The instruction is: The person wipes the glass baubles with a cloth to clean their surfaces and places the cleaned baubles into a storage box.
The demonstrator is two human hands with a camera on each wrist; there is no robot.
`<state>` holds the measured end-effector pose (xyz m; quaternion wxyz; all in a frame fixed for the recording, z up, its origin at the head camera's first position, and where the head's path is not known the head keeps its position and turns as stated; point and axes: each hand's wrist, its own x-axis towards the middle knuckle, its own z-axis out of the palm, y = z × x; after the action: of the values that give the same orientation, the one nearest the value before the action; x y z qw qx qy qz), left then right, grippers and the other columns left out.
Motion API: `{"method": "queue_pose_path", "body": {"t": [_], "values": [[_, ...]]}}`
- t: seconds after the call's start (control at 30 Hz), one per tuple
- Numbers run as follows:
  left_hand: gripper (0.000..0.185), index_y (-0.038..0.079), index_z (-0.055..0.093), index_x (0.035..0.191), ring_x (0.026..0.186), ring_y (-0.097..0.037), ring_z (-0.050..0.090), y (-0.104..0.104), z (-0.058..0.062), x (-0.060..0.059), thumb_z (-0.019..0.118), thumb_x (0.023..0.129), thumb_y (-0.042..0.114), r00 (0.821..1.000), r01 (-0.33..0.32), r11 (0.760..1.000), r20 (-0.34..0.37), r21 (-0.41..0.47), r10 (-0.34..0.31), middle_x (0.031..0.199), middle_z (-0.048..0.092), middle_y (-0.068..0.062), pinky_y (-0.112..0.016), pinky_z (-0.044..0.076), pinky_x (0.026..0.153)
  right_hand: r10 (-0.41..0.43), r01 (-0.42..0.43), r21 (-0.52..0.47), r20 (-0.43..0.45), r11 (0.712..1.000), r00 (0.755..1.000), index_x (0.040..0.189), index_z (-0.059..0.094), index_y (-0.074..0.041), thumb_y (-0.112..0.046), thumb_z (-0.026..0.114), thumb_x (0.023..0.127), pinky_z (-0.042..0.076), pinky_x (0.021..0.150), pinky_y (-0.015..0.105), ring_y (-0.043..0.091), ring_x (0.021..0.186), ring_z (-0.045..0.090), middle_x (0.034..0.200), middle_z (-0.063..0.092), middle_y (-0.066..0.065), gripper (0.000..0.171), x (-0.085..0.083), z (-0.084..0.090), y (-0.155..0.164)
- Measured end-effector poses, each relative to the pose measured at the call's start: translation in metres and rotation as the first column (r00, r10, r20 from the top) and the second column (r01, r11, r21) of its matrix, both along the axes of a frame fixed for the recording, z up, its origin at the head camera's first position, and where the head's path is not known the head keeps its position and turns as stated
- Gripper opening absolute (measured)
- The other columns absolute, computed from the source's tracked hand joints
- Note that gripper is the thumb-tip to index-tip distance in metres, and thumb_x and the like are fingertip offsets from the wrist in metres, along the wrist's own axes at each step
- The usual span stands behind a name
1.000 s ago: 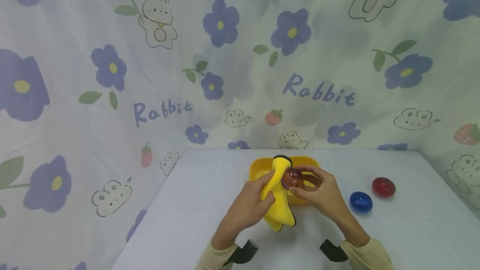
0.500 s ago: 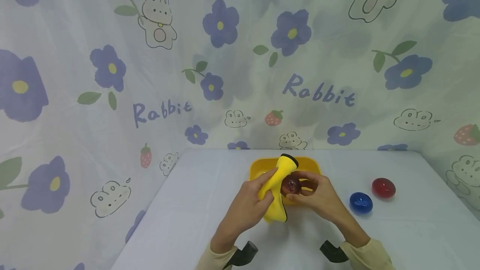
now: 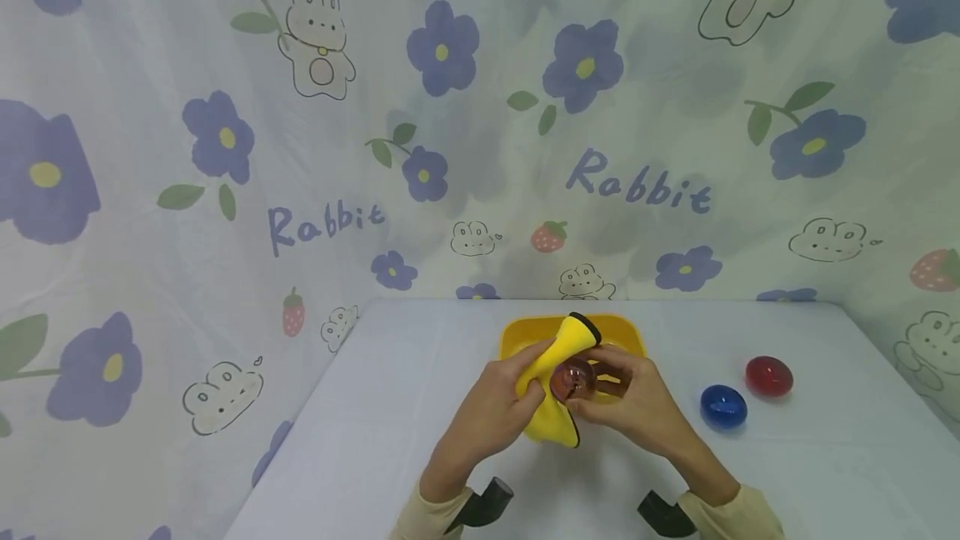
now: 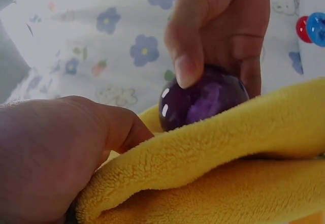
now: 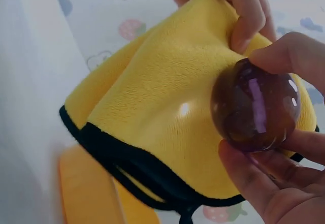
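Observation:
My left hand (image 3: 491, 407) grips a folded yellow plush cloth (image 3: 553, 425) with dark edging, thumb on the near side. In my right hand (image 3: 639, 401) is a see-through purple ball (image 3: 574, 380), pinched between thumb and fingers. The ball presses up to the cloth's face in the right wrist view, where the cloth (image 5: 162, 112) hangs in a wide fold. From the left wrist, the lower part of the ball (image 4: 205, 99) is hidden behind the cloth's fold. Both hands are raised in front of a yellow plastic container (image 3: 517, 332).
To the right on the white table (image 3: 360, 423) lie a glossy blue ball-like piece (image 3: 723, 407) and a red one (image 3: 768, 377), close together. A curtain with flowers and rabbits (image 3: 480, 123) stands behind the table.
The cloth's upper end has tipped to the right and its lower end has risen a little. The purple ball has shifted slightly left and down with my right hand.

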<state>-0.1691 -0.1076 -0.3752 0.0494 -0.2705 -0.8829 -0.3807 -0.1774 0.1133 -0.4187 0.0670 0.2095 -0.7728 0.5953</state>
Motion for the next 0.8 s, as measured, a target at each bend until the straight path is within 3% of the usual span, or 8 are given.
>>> {"method": "queue_pose_path", "body": {"t": [0.23, 0.43, 0.6, 0.8], "values": [[0.053, 0.006, 0.055, 0.148, 0.072, -0.005, 0.058, -0.0027, 0.0002, -0.0016, 0.053, 0.094, 0.005, 0.999, 0.037, 0.999, 0.018, 0.024, -0.038, 0.112, 0.071, -0.009, -0.018, 0.054, 0.066, 0.029, -0.033, -0.076, -0.051, 0.997, 0.998, 0.128, 0.067, -0.005, -0.007, 0.086, 0.078, 0.062, 0.088, 0.029, 0.01, 0.105, 0.072, 0.123, 0.068, 0.014, 0.053, 0.0024, 0.0015, -0.0009], [0.056, 0.008, 0.052, 0.15, 0.065, -0.004, 0.056, -0.0006, -0.0007, -0.0016, 0.053, 0.094, 0.009, 0.991, 0.034, 0.998, 0.131, 0.048, -0.04, 0.1, 0.066, -0.006, -0.019, 0.053, 0.059, 0.009, -0.02, -0.138, -0.083, 0.99, 0.997, 0.129, 0.065, -0.003, 0.0, 0.084, 0.079, 0.061, 0.088, 0.026, 0.006, 0.108, 0.069, 0.128, 0.065, 0.017, 0.053, 0.0031, 0.0033, -0.0015], [0.056, 0.011, 0.051, 0.151, 0.065, -0.005, 0.057, 0.0024, -0.0008, -0.0005, 0.053, 0.094, 0.013, 0.98, 0.011, 0.998, 0.197, 0.054, -0.022, 0.095, 0.064, -0.002, -0.02, 0.054, 0.059, -0.01, 0.0, -0.164, -0.06, 0.987, 0.998, 0.13, 0.064, -0.004, 0.001, 0.084, 0.078, 0.06, 0.089, 0.024, 0.008, 0.108, 0.068, 0.13, 0.063, 0.014, 0.056, 0.0015, 0.0026, -0.0007], [0.058, 0.012, 0.05, 0.152, 0.064, -0.006, 0.057, 0.0038, 0.0, 0.0004, 0.055, 0.094, 0.013, 0.977, 0.007, 0.998, 0.211, 0.061, -0.019, 0.093, 0.063, -0.002, -0.021, 0.054, 0.058, -0.012, 0.006, -0.172, -0.037, 0.985, 0.999, 0.13, 0.062, -0.004, 0.001, 0.085, 0.078, 0.059, 0.09, 0.022, 0.009, 0.11, 0.067, 0.129, 0.061, 0.008, 0.057, 0.0002, 0.0017, 0.0013]]}}
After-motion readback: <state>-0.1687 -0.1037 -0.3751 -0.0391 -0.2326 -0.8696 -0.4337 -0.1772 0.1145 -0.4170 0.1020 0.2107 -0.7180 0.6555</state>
